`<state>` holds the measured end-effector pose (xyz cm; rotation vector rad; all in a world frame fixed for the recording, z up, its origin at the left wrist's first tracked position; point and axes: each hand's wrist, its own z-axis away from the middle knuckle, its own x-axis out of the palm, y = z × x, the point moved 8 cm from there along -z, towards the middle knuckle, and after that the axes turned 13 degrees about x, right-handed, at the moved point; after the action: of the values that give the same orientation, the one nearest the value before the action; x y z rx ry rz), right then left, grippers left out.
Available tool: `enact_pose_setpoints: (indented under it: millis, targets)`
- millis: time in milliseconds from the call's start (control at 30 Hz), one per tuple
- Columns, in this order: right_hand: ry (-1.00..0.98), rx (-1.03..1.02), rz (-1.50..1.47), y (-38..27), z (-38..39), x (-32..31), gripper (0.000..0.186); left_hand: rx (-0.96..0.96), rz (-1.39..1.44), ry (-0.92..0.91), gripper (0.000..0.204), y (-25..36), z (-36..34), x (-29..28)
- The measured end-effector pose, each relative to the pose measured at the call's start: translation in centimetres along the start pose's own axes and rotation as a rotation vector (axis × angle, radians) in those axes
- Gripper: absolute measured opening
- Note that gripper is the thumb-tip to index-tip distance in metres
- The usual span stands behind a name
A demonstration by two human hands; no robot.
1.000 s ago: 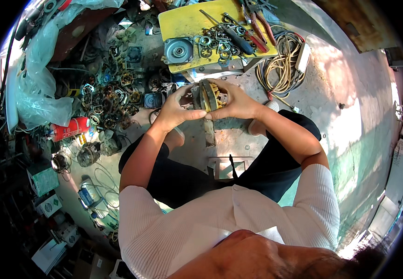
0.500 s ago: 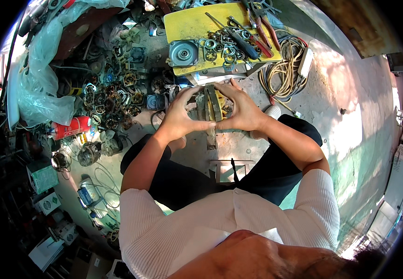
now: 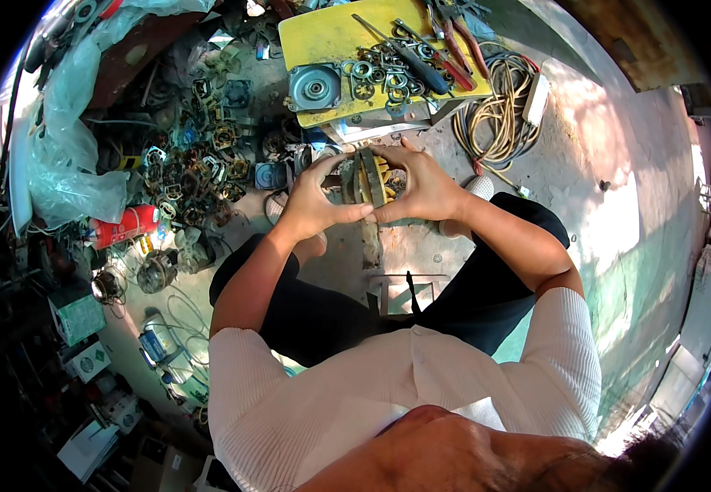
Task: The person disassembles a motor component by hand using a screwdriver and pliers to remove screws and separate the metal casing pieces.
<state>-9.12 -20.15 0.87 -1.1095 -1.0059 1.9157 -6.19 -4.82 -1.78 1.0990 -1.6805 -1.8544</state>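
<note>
Between my two hands, over the floor in front of my feet, is a dirty grey metal motor part [image 3: 358, 182] with yellow windings showing on its right side. My left hand [image 3: 313, 205] wraps its left side, and my right hand [image 3: 426, 189] wraps its right side. Both thumbs meet at the near edge of the part, while the far fingertips are partly hidden behind it. Under the part, a narrow worn block or bar [image 3: 371, 248] points toward me.
Ahead lies a yellow board [image 3: 314, 33] bearing a square grey motor cover [image 3: 315, 88], metal rings [image 3: 362, 70], a screwdriver [image 3: 422, 70] and pliers [image 3: 464, 41]. Coiled cable [image 3: 491, 115] lies right. Scattered motor parts [image 3: 208, 148], a red cylinder [image 3: 125, 225] and plastic sheeting [image 3: 72, 156] fill the left.
The motor part has tilted slightly in my hands, and more yellow winding shows between its metal layers. Both hands keep their grip. The board appears shifted a little up and left.
</note>
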Motion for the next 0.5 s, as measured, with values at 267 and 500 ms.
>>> enact_pose_setpoints:
  millis: [267,500]
  targets:
    - [-0.110,0.077,-0.109,1.1,0.1,0.3,0.093,-0.089,0.115,-0.064,0.084,-0.7,0.3,1.1]
    - [-0.247,0.135,-0.353,3.4,-1.2,2.0,0.064,-0.237,0.375,-0.086,0.067,-2.9,0.4,2.2]
